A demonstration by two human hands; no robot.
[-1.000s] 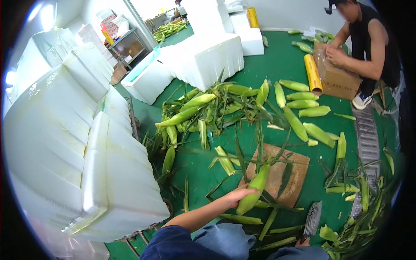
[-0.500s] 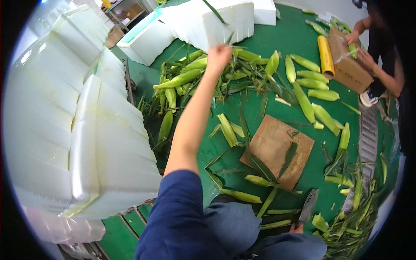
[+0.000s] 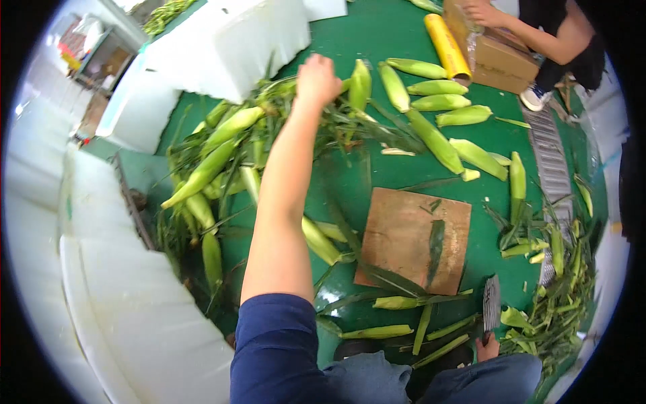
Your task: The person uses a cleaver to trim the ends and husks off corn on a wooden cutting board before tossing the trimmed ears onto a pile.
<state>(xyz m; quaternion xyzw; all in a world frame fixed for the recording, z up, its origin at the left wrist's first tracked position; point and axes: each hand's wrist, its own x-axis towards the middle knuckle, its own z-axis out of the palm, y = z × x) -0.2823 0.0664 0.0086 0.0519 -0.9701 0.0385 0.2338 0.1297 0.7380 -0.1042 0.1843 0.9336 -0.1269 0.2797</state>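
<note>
- Green corn pile [image 3: 214,163] on the floor [image 3: 491,229], under and to the left of the outstretched left hand [image 3: 318,81]; well apart from the right hand [image 3: 487,349].
- Left fingers bent down into the pile, back of the hand uppermost; grip hidden, impossible to tell whether empty or closed on corn.
- Nearest clear ear [image 3: 360,85] just right of the left hand, long axis roughly along the forearm [image 3: 276,236]; left hand much the nearer.
- Loose ears [image 3: 441,102] farther right of the left hand, mostly lying crosswise to it.
- Right hand wrapped round the handle of a knife [image 3: 492,303], blade pointing away from the wrist.
- Brown board [image 3: 404,229] between both hands, nearer the right.
- Leaf heap [image 3: 545,330] right of the right hand.
</note>
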